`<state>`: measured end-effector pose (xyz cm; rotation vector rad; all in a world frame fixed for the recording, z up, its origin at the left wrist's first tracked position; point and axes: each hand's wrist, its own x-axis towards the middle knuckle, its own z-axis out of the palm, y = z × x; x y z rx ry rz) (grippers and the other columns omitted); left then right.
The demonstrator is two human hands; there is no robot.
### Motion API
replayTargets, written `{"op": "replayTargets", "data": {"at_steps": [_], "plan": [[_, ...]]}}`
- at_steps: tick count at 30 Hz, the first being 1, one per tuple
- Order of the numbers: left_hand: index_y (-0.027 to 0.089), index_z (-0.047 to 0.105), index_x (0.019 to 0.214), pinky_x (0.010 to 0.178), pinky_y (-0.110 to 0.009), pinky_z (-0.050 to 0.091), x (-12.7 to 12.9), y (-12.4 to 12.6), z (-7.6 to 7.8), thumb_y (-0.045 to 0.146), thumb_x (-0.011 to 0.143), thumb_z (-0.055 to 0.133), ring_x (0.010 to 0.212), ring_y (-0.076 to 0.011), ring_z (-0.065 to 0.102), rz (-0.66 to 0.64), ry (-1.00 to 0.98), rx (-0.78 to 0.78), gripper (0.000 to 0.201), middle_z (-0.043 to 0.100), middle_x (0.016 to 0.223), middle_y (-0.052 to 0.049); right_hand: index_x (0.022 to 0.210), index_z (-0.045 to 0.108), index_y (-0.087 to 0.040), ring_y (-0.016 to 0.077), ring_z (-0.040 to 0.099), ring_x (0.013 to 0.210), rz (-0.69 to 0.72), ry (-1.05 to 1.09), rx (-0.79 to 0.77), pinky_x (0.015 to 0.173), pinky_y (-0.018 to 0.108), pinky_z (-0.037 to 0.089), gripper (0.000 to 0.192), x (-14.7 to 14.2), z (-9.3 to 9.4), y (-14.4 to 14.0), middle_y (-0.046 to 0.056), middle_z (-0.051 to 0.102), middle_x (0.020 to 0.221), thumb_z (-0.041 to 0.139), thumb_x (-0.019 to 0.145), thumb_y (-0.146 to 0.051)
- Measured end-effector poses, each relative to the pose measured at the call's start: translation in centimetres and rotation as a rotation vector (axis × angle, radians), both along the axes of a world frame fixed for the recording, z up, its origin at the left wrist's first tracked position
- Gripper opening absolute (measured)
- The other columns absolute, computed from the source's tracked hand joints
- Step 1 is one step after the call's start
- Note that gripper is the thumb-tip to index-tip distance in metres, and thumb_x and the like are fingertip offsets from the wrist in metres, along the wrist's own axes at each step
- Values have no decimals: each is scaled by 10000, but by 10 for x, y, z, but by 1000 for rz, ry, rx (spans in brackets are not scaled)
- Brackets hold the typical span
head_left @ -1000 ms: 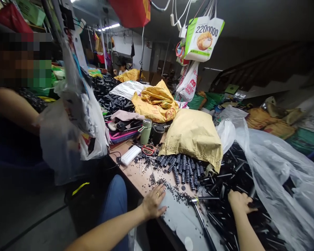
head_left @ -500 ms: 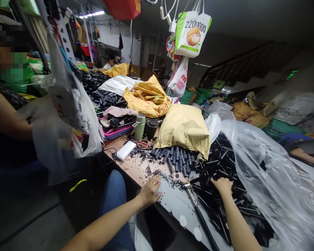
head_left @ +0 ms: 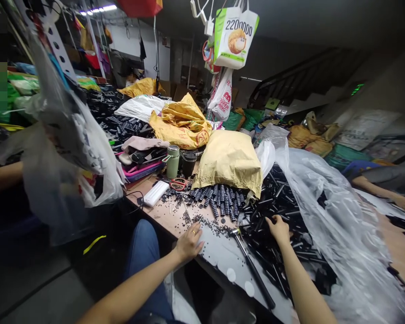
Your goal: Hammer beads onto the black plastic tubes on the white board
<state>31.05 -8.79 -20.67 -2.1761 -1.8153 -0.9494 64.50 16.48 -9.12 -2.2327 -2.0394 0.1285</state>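
My left hand [head_left: 189, 243] lies flat, fingers apart, on the pale sheet [head_left: 222, 258] at the table's near edge, beside a scatter of tiny black beads [head_left: 213, 229]. My right hand [head_left: 278, 228] rests on a heap of thin black tubes [head_left: 280, 211], fingers curled into them; whether it grips one is hidden. A hammer [head_left: 251, 265] with a dark handle lies between my hands. Rows of black ribbed cylinders [head_left: 222, 200] spill from under a tan sack [head_left: 228, 159].
A clear plastic sheet [head_left: 327, 211] covers the tubes at right. Behind stand a green flask [head_left: 172, 161], a black cup [head_left: 189, 163], red scissors [head_left: 177, 183] and a white box [head_left: 153, 193]. A person's arm [head_left: 2, 173] and hanging bags [head_left: 64, 135] are at left; another person's arm [head_left: 384, 191] at right.
The view has swung right, so everything shifted left. My right hand moved up and left across the black tubes, toward the hammer head. My left hand stayed flat on the sheet.
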Motion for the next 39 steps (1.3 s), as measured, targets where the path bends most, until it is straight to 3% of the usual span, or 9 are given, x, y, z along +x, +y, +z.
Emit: {"op": "replayTargets", "data": {"at_steps": [4,9,13,18,21,24,28,32,39], "plan": [[76,574,1198,1025,-491,463,-2,-1,-2,294,873,497,1336,-336,404,-14,-26,-31,398,507,1342,-220,1002,631,-185,288,563,1041,178,-4,162,845,383,431,272,-20,14,-17,115,664,1057,461,885,-364],[112,583,1193,1060,-502,427,0,-2,7,272,893,482,1322,-315,423,-39,-178,-41,355,519,1330,-190,1076,608,-147,227,617,867,228,115,475,698,315,439,325,-41,35,-31,133,650,1083,371,924,-307],[133,626,1133,1034,-476,436,10,13,48,285,903,471,1185,-259,539,-15,-657,-96,316,600,1219,-158,1027,631,-158,206,657,932,604,252,740,748,295,508,264,-68,40,-63,135,677,1070,402,918,-231],[91,687,954,720,-324,506,21,32,117,505,832,556,823,-192,621,-236,-1487,-516,451,680,899,-116,1055,640,-262,163,685,931,1243,363,794,781,304,558,244,-120,19,-137,62,724,1019,477,911,-153],[83,685,802,640,-248,437,19,34,138,511,716,704,696,-132,558,-314,-1626,-552,437,644,757,-67,1050,640,-248,158,676,971,1399,447,770,787,306,553,231,-141,8,-166,74,724,1048,483,919,-142],[96,645,672,581,-222,366,13,30,145,444,631,788,588,-84,457,-285,-1598,-533,379,584,646,-17,1072,632,-241,162,663,1022,1394,445,688,820,314,552,248,-147,3,-178,77,709,1091,466,923,-133],[117,615,626,540,-222,312,4,22,139,450,640,756,544,-77,396,-152,-1498,-485,362,517,577,14,1282,536,-247,242,560,1220,1133,426,448,989,439,493,397,-143,8,-189,126,573,1328,535,888,-204],[120,604,605,525,-226,298,8,9,118,413,677,702,536,-90,399,-186,-1216,-679,317,505,552,16,1496,237,-165,363,283,1423,1074,394,160,1114,568,337,975,-138,9,-205,213,274,1535,741,715,-460],[113,678,898,684,-281,439,22,16,72,351,862,521,735,-176,566,-157,-816,-677,288,647,816,-72,1475,265,-178,362,382,1358,856,449,-78,1105,561,347,1091,-124,-25,-222,214,397,1445,814,596,-519]]}}
